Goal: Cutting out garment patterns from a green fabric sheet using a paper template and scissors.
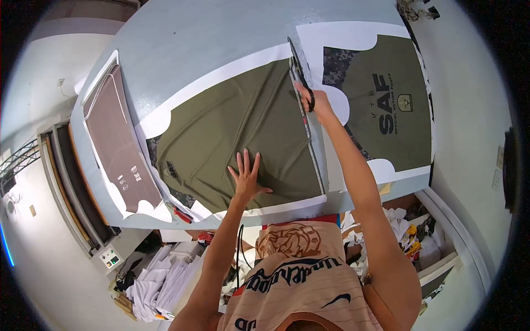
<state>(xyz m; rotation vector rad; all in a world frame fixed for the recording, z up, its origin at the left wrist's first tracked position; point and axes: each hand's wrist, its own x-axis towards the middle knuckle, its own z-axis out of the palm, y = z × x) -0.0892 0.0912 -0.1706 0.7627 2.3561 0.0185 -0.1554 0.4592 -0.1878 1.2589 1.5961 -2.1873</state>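
Observation:
My left hand (247, 177) lies spread on an olive fabric panel (215, 121) with camouflage edging, set on white paper and creased in soft folds. My right hand (314, 102) grips large black-handled scissors (298, 66) at the panel's right edge, blades pointing away from me along a narrow printed strip. Beside it on the right is a second olive panel (409, 143) with dark printing and camouflage. A brown panel (113, 132) on paper lies at the left, and a small red-handled tool (182, 214) rests near the table's front edge.
The grey-blue table (204, 36) spans the view. At the left stands a machine (66, 182) with rollers and a control box. Below the table are piles of white cloth (163, 278) and a bin of scraps (419, 237). A bundle of cords (411, 11) sits at the far right corner.

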